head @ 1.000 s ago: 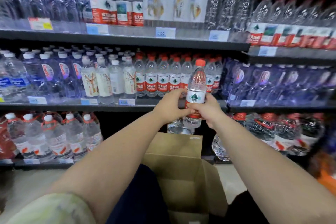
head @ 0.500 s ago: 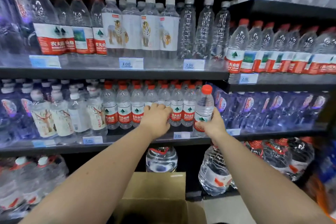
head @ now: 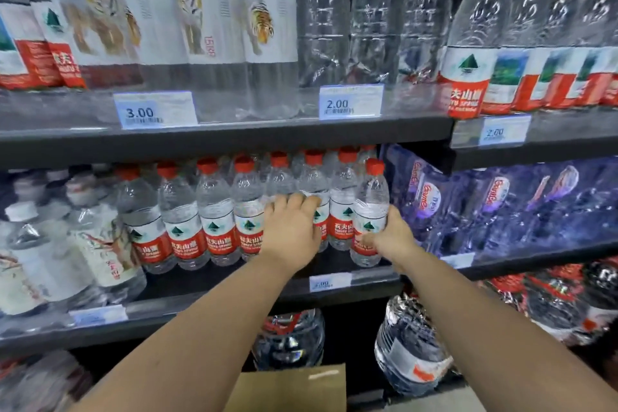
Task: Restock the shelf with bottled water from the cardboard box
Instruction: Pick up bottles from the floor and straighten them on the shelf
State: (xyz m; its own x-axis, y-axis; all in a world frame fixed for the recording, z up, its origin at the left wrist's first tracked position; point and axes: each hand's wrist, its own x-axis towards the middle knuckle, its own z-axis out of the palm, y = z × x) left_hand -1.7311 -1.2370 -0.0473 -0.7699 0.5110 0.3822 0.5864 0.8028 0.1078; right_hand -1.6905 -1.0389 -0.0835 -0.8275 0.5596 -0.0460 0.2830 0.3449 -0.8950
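Observation:
My right hand (head: 389, 237) grips a red-capped water bottle (head: 369, 207) low on its red label. The bottle stands upright on the middle shelf (head: 364, 273), at the right end of a row of like red-capped bottles (head: 217, 221). My left hand (head: 292, 231) lies against the fronts of the bottles just left of it, fingers bent over their shoulders. A flap of the cardboard box (head: 291, 390) shows at the bottom edge, below both forearms.
Purple-wrapped bottle packs (head: 495, 207) crowd the shelf right of the held bottle. White-labelled bottles (head: 100, 241) stand to the left. The upper shelf (head: 234, 134) carries tall tiger-label bottles and price tags. Large jugs (head: 406, 354) sit on the bottom shelf.
I have leaned closer to the shelf. The held bottle went from in front of the shelf down onto it at the row's right end. My left hand let go of it and reached the neighbouring bottles.

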